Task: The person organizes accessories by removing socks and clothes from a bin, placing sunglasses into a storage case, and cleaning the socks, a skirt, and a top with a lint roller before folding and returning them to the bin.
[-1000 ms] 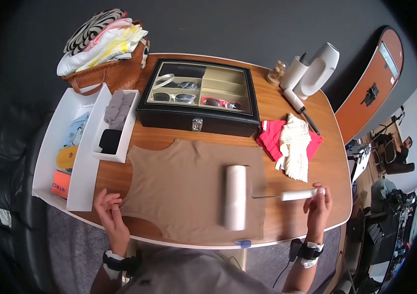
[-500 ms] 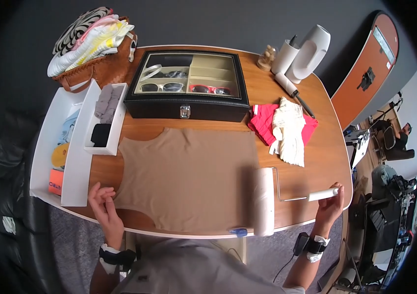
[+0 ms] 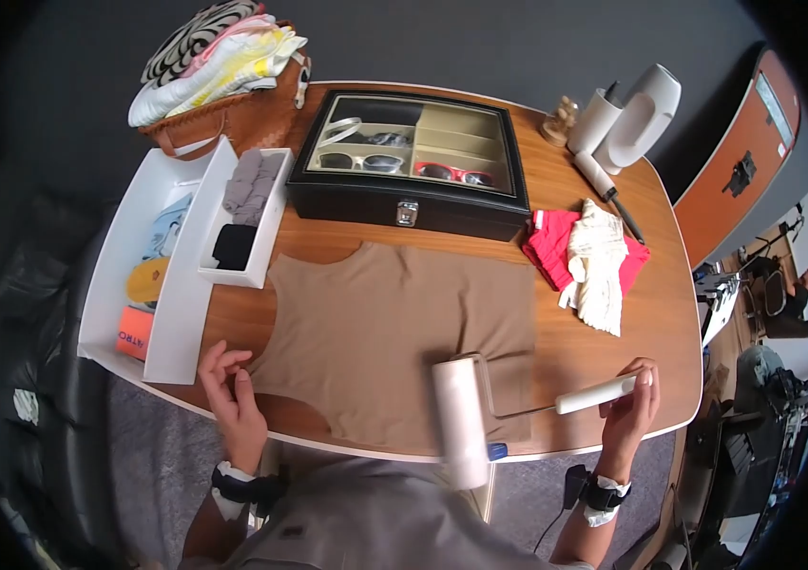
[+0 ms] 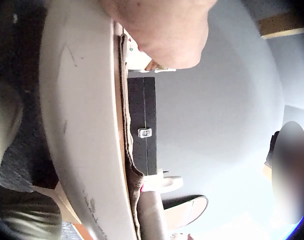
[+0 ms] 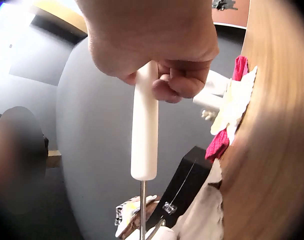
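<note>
A brown sleeveless top [image 3: 394, 332] lies spread on the wooden table, with creases near its hem on the right. My right hand [image 3: 630, 408] grips the white handle [image 5: 145, 130] of a large lint roller [image 3: 461, 423]. The roller's white cylinder overlaps the top's lower right part and the table's front edge in the head view, slightly blurred and tilted. By the top's shoulder end, my left hand [image 3: 233, 404] rests at the table's front edge with loosely bent fingers, holding nothing.
Behind the top stands a black sunglasses case [image 3: 409, 176]. White boxes [image 3: 181, 323] of folded clothes are at left, below a brown basket [image 3: 242, 119] of towels. Red and cream garments [image 3: 599, 271], a smaller lint roller [image 3: 613, 195] and white containers [image 3: 646, 119] are at right.
The lint roller went right to the top's hem, then back left and toward the table's front edge, now tilted. Creases appeared near the hem. My left hand stays about where it was.
</note>
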Demonstrator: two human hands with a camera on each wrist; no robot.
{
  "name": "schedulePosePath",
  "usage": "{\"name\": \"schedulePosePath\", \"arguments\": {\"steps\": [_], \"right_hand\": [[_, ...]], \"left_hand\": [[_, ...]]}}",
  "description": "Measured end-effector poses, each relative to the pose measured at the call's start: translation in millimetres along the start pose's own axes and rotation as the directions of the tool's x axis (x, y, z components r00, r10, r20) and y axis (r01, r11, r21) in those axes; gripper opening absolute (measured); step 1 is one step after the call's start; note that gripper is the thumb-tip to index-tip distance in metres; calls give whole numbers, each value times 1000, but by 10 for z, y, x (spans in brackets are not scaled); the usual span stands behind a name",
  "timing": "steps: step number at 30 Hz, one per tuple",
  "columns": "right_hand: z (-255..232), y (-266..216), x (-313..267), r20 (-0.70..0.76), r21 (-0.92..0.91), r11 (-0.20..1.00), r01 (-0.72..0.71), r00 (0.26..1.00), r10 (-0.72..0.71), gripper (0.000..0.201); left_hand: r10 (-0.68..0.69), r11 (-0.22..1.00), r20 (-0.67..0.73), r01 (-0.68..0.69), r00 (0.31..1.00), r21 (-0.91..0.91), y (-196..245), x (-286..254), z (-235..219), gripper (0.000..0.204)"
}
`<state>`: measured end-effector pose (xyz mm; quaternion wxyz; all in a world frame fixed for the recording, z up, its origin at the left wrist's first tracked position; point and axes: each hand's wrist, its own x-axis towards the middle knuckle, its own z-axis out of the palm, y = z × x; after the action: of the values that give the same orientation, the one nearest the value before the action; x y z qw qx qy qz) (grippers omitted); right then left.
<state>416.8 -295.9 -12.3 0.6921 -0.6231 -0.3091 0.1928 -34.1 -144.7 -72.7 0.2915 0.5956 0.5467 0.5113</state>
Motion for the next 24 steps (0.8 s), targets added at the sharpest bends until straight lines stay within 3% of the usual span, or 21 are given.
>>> {"name": "schedulePosePath", "arguments": {"steps": [5,9,14,17,20,24], "right_hand": [[537,-62,-197,347,104,984,-146,932,102,23],[1035,-43,-375,420,40,933,-358,853,310,24],[1321,-91,-381,474,129,895,-428,819,323,24],[1311,-66,-309,368,204,892,-404,876,313,26],[1141,31,-174,199,216,937,-273,952,232,32],[609,229,194,-42,180,980,-82,995,91,36]], "left_hand": [[15,999,-1,-15,1000,-37,-27,3,-7,43],[-14,999,-3,14,1000,-49,-8,13,-17,41],[-16,998,-4,16,1000,-57,-13,32,-53,39],[-13,997,11,13,1000,-71,-22,21,-53,39],[18,999,31,-16,999,-51,-11,14,-44,36],[41,999,54,-39,998,-33,-54,17,-47,37]]}}
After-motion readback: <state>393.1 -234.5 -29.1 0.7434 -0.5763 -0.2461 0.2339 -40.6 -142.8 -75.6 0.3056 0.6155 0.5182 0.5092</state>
